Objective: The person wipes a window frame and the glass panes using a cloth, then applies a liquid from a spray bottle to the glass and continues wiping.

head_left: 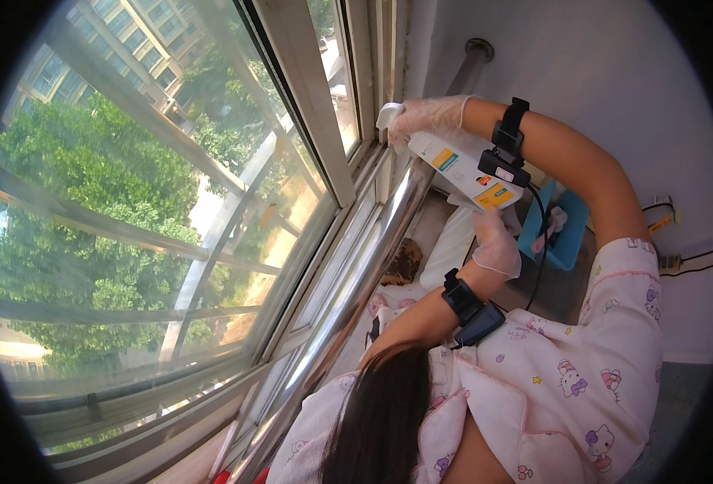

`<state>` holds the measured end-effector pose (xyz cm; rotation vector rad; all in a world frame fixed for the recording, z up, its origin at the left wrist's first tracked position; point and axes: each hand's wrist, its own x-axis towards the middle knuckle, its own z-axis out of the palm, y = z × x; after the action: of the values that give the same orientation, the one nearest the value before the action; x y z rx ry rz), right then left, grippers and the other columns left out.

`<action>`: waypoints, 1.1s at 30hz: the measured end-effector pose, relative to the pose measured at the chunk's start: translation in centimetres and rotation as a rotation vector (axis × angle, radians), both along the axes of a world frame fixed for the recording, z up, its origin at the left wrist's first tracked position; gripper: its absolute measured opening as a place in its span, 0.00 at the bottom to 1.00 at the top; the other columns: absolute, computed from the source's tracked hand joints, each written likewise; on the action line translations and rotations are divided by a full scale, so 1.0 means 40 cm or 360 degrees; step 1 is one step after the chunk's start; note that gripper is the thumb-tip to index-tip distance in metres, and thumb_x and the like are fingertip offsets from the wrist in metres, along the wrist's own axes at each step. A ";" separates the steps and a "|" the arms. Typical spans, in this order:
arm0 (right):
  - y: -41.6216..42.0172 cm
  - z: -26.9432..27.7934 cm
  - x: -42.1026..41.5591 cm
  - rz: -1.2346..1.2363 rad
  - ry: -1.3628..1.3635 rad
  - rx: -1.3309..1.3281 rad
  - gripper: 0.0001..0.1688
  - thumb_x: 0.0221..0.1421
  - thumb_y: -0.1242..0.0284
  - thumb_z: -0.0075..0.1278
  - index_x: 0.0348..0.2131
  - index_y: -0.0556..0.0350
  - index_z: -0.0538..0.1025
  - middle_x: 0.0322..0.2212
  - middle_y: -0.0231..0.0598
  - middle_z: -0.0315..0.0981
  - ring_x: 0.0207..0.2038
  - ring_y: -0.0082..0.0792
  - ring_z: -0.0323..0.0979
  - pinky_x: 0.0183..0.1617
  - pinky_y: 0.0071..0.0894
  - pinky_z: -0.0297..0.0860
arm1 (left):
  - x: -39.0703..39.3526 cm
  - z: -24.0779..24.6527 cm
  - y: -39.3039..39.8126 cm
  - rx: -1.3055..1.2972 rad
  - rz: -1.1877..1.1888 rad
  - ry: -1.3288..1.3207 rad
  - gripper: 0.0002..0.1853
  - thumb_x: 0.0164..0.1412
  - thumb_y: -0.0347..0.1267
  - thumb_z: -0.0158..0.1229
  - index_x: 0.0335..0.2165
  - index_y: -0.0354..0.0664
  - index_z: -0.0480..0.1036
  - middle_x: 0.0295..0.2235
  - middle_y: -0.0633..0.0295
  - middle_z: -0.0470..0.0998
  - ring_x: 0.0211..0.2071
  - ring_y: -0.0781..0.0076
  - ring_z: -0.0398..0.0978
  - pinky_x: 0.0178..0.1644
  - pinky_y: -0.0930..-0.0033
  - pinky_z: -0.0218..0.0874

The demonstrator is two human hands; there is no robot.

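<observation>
A white spray bottle (462, 172) with yellow and green labels is tilted, its white spray head (388, 115) at the window frame. My right hand (426, 121), in a clear disposable glove, is wrapped around the bottle's neck below the head. At the bottle's base is my left hand (494, 242), gloved the same way, fingers partly hidden behind the bottle. Thin whitish material (509, 221) shows beside those fingers; whether it is loose glove or a cloth I cannot tell. The window's sliding track (362, 181) lies left of both hands.
A polished metal rail (387, 221) runs along the sill. Glass panes (151, 212) fill the left, with bars outside. Past my left hand is a blue plastic basin (568, 242) holding small items. A cable (541, 242) hangs from my right wrist strap (508, 136). A pipe (471, 63) meets the wall.
</observation>
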<state>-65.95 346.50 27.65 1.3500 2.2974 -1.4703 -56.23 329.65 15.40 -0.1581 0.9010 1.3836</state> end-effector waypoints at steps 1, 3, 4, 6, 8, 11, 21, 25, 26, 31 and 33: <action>0.001 -0.002 0.004 -0.0098 -0.0002 -0.0031 0.18 0.51 0.60 0.58 0.34 0.56 0.78 0.31 0.35 0.74 0.33 0.28 0.72 0.39 0.31 0.71 | -0.006 -0.001 0.000 -0.0011 0.0017 -0.0016 0.12 0.53 0.29 0.51 0.37 0.37 0.66 0.28 0.57 0.70 0.24 0.66 0.68 0.25 0.63 0.62; 0.009 -0.005 0.013 -0.0237 0.0090 -0.0076 0.18 0.51 0.60 0.59 0.35 0.55 0.77 0.30 0.34 0.73 0.32 0.28 0.71 0.39 0.31 0.71 | -0.014 -0.005 -0.001 -0.0039 -0.0011 0.0095 0.12 0.53 0.28 0.50 0.38 0.37 0.66 0.30 0.56 0.71 0.24 0.66 0.68 0.25 0.62 0.62; 0.016 -0.006 0.018 -0.0217 0.0187 -0.0131 0.18 0.51 0.61 0.59 0.36 0.55 0.76 0.29 0.33 0.73 0.32 0.27 0.71 0.38 0.31 0.71 | -0.018 -0.009 0.001 -0.0047 -0.0021 0.0145 0.11 0.53 0.28 0.50 0.38 0.37 0.67 0.30 0.56 0.71 0.25 0.66 0.69 0.25 0.62 0.62; 0.027 -0.008 0.030 -0.0277 0.0285 -0.0215 0.18 0.50 0.61 0.60 0.36 0.54 0.75 0.28 0.32 0.72 0.31 0.27 0.71 0.37 0.32 0.72 | -0.019 -0.018 0.010 -0.0007 0.0148 0.0084 0.11 0.53 0.28 0.50 0.37 0.36 0.68 0.30 0.55 0.72 0.25 0.66 0.70 0.24 0.63 0.61; 0.040 -0.007 0.042 -0.0218 0.0447 -0.0076 0.18 0.51 0.60 0.60 0.36 0.53 0.75 0.28 0.31 0.71 0.30 0.27 0.70 0.35 0.32 0.71 | -0.021 -0.029 0.024 -0.0043 0.0182 0.0031 0.12 0.55 0.27 0.49 0.39 0.37 0.68 0.29 0.57 0.73 0.24 0.67 0.71 0.23 0.65 0.59; 0.055 0.002 0.056 -0.0328 0.0511 0.0022 0.20 0.52 0.59 0.60 0.38 0.52 0.74 0.31 0.31 0.71 0.32 0.27 0.70 0.35 0.33 0.71 | -0.044 -0.053 0.047 -0.0108 0.0091 0.0007 0.11 0.58 0.27 0.49 0.41 0.39 0.67 0.28 0.61 0.74 0.23 0.71 0.71 0.20 0.69 0.56; -0.028 0.125 0.082 -0.0510 0.0876 0.0136 0.31 0.54 0.53 0.59 0.49 0.53 0.73 0.34 0.35 0.73 0.34 0.26 0.73 0.36 0.32 0.73 | -0.118 0.020 0.038 0.0326 0.0278 0.0194 0.13 0.59 0.35 0.56 0.41 0.41 0.68 0.30 0.65 0.72 0.28 0.78 0.67 0.31 0.73 0.57; -0.081 0.227 0.096 -0.0476 0.1112 0.0321 0.24 0.56 0.57 0.59 0.46 0.53 0.75 0.34 0.35 0.76 0.32 0.26 0.74 0.36 0.32 0.73 | -0.168 0.084 0.048 0.0418 0.0431 0.0355 0.12 0.61 0.35 0.58 0.41 0.43 0.67 0.30 0.67 0.71 0.28 0.79 0.65 0.33 0.72 0.57; -0.093 0.246 0.098 -0.0443 0.1174 0.0371 0.24 0.56 0.56 0.58 0.46 0.52 0.76 0.33 0.35 0.77 0.31 0.24 0.74 0.37 0.31 0.74 | -0.173 0.098 0.047 0.0489 0.0489 0.0263 0.14 0.61 0.30 0.57 0.45 0.42 0.66 0.34 0.65 0.73 0.32 0.77 0.68 0.39 0.71 0.60; -0.119 0.319 0.082 -0.0262 0.1478 0.0503 0.22 0.58 0.56 0.57 0.46 0.50 0.78 0.36 0.35 0.79 0.35 0.23 0.75 0.42 0.29 0.74 | -0.189 0.168 0.020 0.0754 0.0691 0.0382 0.27 0.58 0.22 0.47 0.57 0.35 0.59 0.48 0.59 0.70 0.44 0.73 0.68 0.53 0.71 0.58; -0.124 0.334 0.068 -0.0156 0.1563 0.0654 0.23 0.58 0.56 0.57 0.46 0.50 0.78 0.38 0.35 0.79 0.37 0.23 0.75 0.43 0.29 0.73 | -0.207 0.188 0.009 0.0864 0.0772 0.0501 0.27 0.59 0.23 0.47 0.58 0.35 0.58 0.49 0.59 0.68 0.46 0.73 0.66 0.55 0.70 0.56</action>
<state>-63.22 341.53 41.03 0.8847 3.2930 -2.1077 -64.50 330.02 22.92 0.2826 0.7315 2.1002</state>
